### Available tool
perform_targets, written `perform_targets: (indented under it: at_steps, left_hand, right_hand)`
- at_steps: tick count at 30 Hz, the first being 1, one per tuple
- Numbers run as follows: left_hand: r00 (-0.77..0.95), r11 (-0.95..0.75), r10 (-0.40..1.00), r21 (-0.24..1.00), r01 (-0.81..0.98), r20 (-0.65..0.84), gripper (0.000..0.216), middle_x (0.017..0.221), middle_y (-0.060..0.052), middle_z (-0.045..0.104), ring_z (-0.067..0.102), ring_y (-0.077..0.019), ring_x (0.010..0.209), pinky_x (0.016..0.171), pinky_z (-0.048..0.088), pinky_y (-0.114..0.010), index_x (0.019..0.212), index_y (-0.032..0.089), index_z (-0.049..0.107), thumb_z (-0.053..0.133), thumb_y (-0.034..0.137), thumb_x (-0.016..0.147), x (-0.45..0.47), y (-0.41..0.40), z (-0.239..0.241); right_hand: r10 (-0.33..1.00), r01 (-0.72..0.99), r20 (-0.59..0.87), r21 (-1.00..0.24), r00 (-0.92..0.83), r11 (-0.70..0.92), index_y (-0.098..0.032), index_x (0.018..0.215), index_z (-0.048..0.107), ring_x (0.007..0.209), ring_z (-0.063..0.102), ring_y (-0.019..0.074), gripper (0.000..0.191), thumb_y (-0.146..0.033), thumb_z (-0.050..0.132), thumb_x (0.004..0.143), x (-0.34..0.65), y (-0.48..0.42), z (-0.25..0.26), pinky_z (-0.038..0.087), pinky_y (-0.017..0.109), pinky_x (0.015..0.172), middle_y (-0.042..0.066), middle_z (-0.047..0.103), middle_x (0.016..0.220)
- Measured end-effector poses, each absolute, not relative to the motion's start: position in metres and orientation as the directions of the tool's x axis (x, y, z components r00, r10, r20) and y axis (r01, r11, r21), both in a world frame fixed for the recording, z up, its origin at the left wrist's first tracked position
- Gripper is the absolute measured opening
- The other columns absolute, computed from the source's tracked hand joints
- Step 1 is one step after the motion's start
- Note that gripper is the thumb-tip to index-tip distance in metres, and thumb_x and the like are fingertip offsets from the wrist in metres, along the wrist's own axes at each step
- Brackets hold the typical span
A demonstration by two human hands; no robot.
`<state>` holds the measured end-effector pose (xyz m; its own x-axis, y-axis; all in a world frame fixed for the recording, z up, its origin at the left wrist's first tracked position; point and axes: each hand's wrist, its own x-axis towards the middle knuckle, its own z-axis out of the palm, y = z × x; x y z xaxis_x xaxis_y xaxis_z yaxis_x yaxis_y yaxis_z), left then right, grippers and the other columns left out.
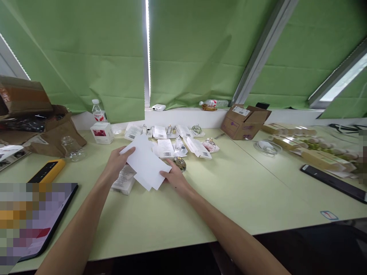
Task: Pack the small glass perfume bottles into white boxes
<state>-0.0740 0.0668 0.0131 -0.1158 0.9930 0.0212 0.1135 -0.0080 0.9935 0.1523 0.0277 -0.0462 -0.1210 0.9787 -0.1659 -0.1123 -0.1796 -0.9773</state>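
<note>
Between my hands are white paper sheets (149, 158), at least two, overlapping and slightly askew. My left hand (117, 160) grips their upper left edge, thumb on top. At the lower right edge, my right hand (175, 176) pinches them between thumb and fingers. Partly hidden below the sheets lies a white printed box (124, 181). Just beyond my right hand is a round glass bottle (180, 163) with dark contents. Behind it, several white barcode packets (165, 148) lie in rows with small glass bottles, one of them with pink contents (209, 145).
A tablet (61, 214) and a yellow device (50, 171) lie on the left, near a clear jar (71, 148) and paper bags. A white box (102, 133) stands at the back. Rightward are a cardboard box (242, 123), a coiled cable (266, 147), yellow cartons (323, 158) and a dark phone (334, 183).
</note>
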Motion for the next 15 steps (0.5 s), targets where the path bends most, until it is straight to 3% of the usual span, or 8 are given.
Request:
perform_targets:
  at_steps: [6,15]
  left_hand:
    - [-0.088,-0.003,0.996,0.989,0.145,0.016,0.045,0.094,-0.01,0.071,0.066,-0.0258,0.083,0.066,0.054,-0.034,0.103,0.017,0.07,0.071,0.048,0.07,-0.066,0.063,0.015]
    - [-0.057,0.0,0.998,0.975,0.222,0.013,0.042,0.089,-0.009,0.072,0.067,-0.0242,0.077,0.062,0.054,-0.032,0.101,0.018,0.07,0.069,0.047,0.071,-0.062,0.059,0.017]
  right_hand:
    - [0.98,-0.104,-0.181,-0.976,-0.083,-0.189,-0.023,0.148,0.022,0.095,0.067,0.0236,0.082,-0.017,0.062,0.077,0.156,0.033,-0.044,0.059,0.037,0.073,0.007,0.065,0.115]
    - [0.975,-0.098,-0.206,-0.972,-0.086,-0.214,-0.026,0.151,-0.001,0.092,0.068,0.0229,0.099,-0.019,0.064,0.077,0.16,0.036,-0.045,0.06,0.037,0.069,0.009,0.061,0.122]
